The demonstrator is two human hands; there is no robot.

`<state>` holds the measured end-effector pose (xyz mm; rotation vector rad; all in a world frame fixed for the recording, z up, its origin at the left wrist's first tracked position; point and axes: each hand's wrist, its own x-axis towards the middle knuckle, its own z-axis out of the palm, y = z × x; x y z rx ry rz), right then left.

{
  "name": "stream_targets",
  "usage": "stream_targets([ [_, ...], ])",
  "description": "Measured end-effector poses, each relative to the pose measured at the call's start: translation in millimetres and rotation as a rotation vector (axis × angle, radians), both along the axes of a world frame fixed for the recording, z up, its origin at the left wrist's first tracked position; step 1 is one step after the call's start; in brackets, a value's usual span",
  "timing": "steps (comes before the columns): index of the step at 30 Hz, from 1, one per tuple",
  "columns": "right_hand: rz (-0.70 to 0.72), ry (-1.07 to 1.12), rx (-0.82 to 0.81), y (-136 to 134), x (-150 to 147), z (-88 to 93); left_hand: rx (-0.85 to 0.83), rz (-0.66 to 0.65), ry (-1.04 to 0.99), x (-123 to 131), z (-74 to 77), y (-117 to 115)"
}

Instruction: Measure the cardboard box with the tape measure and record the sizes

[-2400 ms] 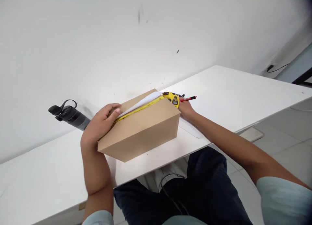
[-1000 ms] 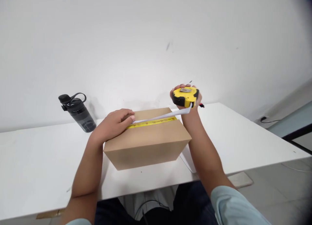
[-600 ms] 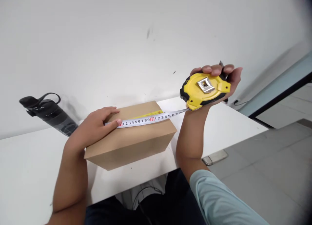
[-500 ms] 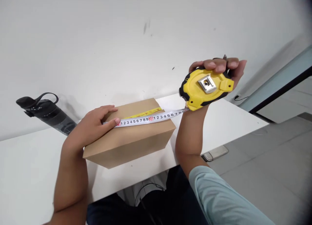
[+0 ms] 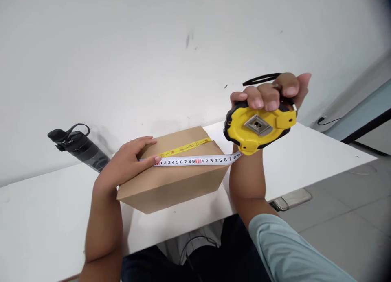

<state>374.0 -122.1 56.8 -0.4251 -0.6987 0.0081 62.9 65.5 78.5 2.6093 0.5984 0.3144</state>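
Observation:
A brown cardboard box (image 5: 183, 188) sits on the white table. My left hand (image 5: 128, 162) lies over its left end, thumb pressing the white tape blade (image 5: 180, 161) on the top, fingers along the far side. The blade's left end is hidden under the hand. It runs right past the box edge into a yellow and black tape measure (image 5: 259, 123). My right hand (image 5: 269, 95) grips that case above and right of the box, with a black strap (image 5: 259, 79) looped behind. A yellow strip with red marks (image 5: 186, 147) lies beside the blade; I cannot tell whether they join.
A dark bottle with a black cap (image 5: 79, 148) leans at the left behind my hand, near the wall (image 5: 137, 62). The table (image 5: 317, 147) extends to the right of my right arm. A black cable (image 5: 326, 120) is by the wall at the far right.
The view has shifted, so most things sit further right. The tape case is tilted differently and its strap now shows. The white blade has parted more from the yellow strip.

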Motion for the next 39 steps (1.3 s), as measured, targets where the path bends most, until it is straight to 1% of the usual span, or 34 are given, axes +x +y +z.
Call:
stream_targets([
  [3,-0.157,0.018,0.014,-9.6,9.5,1.2,0.007,0.002,-0.003,0.5,-0.1,-0.9],
  [6,-0.269,0.025,0.115,-21.9,18.0,1.9,-0.008,0.016,-0.021,0.5,-0.7,-1.2],
  [9,-0.275,-0.041,0.183,-32.2,25.5,0.4,-0.024,0.025,-0.040,0.1,-1.6,-1.0],
  [12,-0.262,-0.088,0.195,-36.7,28.9,0.3,-0.029,0.022,-0.031,-0.4,-1.4,-0.5],
  [15,-0.299,-0.051,0.146,-36.2,21.7,4.1,-0.045,0.024,-0.029,-0.7,-0.3,-0.6],
  [17,-0.322,-0.027,0.152,-34.7,11.6,8.1,-0.045,0.020,-0.028,-0.9,0.6,-1.0],
  [21,-0.251,-0.001,0.275,-31.5,-9.5,17.2,-0.038,0.016,-0.043,-1.4,1.1,-2.8],
  [23,-0.198,0.052,0.314,-30.4,-17.5,22.1,-0.038,0.031,-0.077,-2.0,0.6,-4.3],
  [24,-0.170,0.091,0.328,-30.1,-20.7,24.5,-0.009,0.042,-0.105,-2.5,0.3,-5.2],
  [26,-0.126,0.181,0.351,-29.9,-26.2,29.1,0.113,0.060,-0.173,-3.8,-0.2,-7.6],
  [28,-0.112,0.264,0.355,-30.1,-30.3,32.7,0.260,0.061,-0.255,-5.3,-0.5,-10.6],
  [29,-0.115,0.299,0.348,-30.2,-31.7,34.0,0.312,0.057,-0.291,-5.9,-0.5,-12.2],
  [31,-0.137,0.361,0.339,-30.3,-32.9,35.3,0.358,0.040,-0.328,-6.4,-0.4,-15.4],
  [33,-0.163,0.428,0.320,-29.4,-31.2,34.4,0.353,0.023,-0.312,-5.7,0.0,-17.9],
  [36,-0.203,0.521,0.310,-25.9,-22.1,28.0,0.295,0.033,-0.233,-3.7,0.9,-19.5],
  [39,-0.160,0.529,0.313,-20.7,-7.4,17.4,0.231,0.058,-0.200,-2.4,1.5,-18.7],
])
